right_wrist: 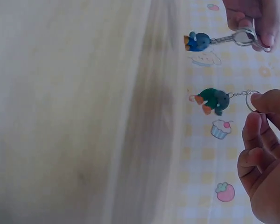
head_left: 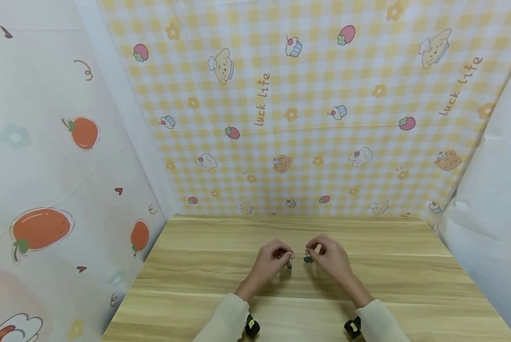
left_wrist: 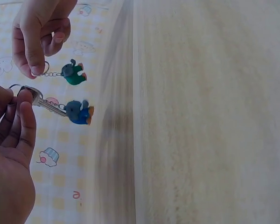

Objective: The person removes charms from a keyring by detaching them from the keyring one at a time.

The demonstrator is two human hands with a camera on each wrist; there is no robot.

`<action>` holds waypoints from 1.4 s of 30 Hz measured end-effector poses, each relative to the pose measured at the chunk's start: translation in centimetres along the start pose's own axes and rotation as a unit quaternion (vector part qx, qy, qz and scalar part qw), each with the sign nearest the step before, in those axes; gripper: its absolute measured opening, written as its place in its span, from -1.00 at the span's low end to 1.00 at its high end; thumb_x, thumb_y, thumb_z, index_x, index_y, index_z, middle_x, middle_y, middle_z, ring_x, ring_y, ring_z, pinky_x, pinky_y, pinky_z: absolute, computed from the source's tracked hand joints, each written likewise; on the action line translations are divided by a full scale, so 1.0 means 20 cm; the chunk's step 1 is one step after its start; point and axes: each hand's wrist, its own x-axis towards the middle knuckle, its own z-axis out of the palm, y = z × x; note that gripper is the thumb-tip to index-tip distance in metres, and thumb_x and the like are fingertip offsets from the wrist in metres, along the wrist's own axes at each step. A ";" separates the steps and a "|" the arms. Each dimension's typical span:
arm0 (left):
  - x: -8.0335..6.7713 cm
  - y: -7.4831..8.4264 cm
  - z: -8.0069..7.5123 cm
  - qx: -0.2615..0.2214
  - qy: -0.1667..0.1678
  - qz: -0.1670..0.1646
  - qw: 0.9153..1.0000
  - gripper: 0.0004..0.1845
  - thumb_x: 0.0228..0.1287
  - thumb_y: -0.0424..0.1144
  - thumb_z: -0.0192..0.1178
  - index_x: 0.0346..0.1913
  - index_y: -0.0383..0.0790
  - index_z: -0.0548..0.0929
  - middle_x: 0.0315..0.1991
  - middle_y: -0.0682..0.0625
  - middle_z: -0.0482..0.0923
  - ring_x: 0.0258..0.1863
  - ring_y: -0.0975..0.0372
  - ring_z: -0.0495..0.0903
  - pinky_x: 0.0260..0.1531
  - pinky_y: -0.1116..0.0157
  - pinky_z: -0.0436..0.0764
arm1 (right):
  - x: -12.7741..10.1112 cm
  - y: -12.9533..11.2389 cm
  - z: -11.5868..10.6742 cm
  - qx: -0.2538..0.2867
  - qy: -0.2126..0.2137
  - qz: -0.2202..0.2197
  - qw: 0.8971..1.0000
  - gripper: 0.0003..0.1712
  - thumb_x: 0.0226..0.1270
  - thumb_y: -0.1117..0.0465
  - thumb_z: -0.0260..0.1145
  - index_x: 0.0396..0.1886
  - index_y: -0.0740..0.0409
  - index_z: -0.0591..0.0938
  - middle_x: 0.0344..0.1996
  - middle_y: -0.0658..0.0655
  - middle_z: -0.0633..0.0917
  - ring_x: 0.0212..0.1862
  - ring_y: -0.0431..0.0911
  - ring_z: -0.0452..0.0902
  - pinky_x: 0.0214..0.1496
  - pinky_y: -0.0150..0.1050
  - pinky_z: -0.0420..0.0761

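My left hand [head_left: 270, 260] pinches the ring of a keychain that carries a silver key [left_wrist: 51, 106] and a small elephant figure in blue [left_wrist: 78, 112]. Between the thumb and fingertips of my right hand [head_left: 331, 258] is the split ring [right_wrist: 252, 101] of a second keychain. From its short chain hangs a grey elephant figure with a green body [right_wrist: 213, 101]. Both figures have orange feet. Held above the table, the two keychains are side by side and apart. Part of each ring is hidden by the fingers.
Beneath the hands is a wood-grain table [head_left: 212, 275]. A yellow checked cloth [head_left: 307, 142] with printed cartoons rises behind it. White printed sheeting [head_left: 59, 180] covers the left side, and plain white sheeting [head_left: 495, 199] the right. Each wrist wears a black device [head_left: 252, 327].
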 end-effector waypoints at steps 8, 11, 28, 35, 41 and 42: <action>0.00 0.01 -0.01 0.008 0.000 -0.019 1.000 -0.90 0.56 -0.31 0.27 -0.08 -0.24 0.77 -0.18 -0.10 0.72 -0.32 0.18 0.71 -0.34 0.45 0.65 | 0.05 0.04 -0.09 -0.020 -0.024 0.011 0.999 -0.88 0.35 0.31 0.52 -0.23 -0.01 0.82 -0.30 -0.08 0.75 -0.47 -0.35 0.44 -0.43 -0.37 0.47; 0.00 0.00 -0.02 0.010 0.002 -0.017 1.000 -0.90 0.56 -0.30 0.28 -0.09 -0.22 0.77 -0.18 -0.09 0.72 -0.33 0.28 0.68 -0.33 0.45 0.65 | 0.07 0.06 -0.14 -0.023 -0.036 0.024 0.999 -0.91 0.38 0.30 0.50 -0.19 0.04 0.83 -0.30 -0.05 0.77 -0.46 -0.32 0.46 -0.44 -0.35 0.47; 0.00 0.02 -0.04 0.005 0.010 -0.027 1.000 -0.91 0.54 -0.31 0.29 -0.07 -0.24 0.76 -0.18 -0.10 0.73 -0.31 0.34 0.68 -0.28 0.45 0.67 | 0.17 0.31 -0.37 -0.066 -0.043 0.091 0.993 -0.82 0.50 0.20 0.37 -0.05 0.17 0.81 -0.17 0.15 0.82 -0.36 -0.17 0.58 -0.40 -0.25 0.49; -0.01 0.03 -0.05 0.005 0.012 -0.039 0.999 -0.91 0.55 -0.30 0.29 -0.07 -0.19 0.77 -0.17 -0.08 0.74 -0.28 0.25 0.70 -0.25 0.45 0.67 | 0.20 0.42 -0.46 -0.068 -0.057 0.125 0.988 -0.73 0.58 0.15 0.30 0.04 0.20 0.78 -0.08 0.24 0.81 -0.30 -0.09 0.61 -0.40 -0.20 0.50; -0.01 0.02 -0.05 0.006 0.012 -0.035 0.999 -0.89 0.55 -0.29 0.29 -0.06 -0.25 0.77 -0.17 -0.11 0.74 -0.28 0.16 0.72 -0.27 0.44 0.67 | 0.16 0.53 -0.51 -0.072 -0.053 0.153 0.984 -0.66 0.63 0.10 0.25 0.09 0.25 0.75 -0.01 0.32 0.78 -0.29 -0.08 0.60 -0.37 -0.20 0.49; -0.01 0.02 -0.05 0.007 0.012 -0.035 0.999 -0.88 0.55 -0.29 0.29 -0.06 -0.27 0.76 -0.17 -0.11 0.74 -0.29 0.19 0.71 -0.27 0.45 0.66 | 0.15 0.55 -0.51 -0.072 -0.052 0.158 0.984 -0.65 0.63 0.09 0.24 0.10 0.25 0.75 -0.01 0.33 0.77 -0.32 -0.09 0.58 -0.39 -0.20 0.49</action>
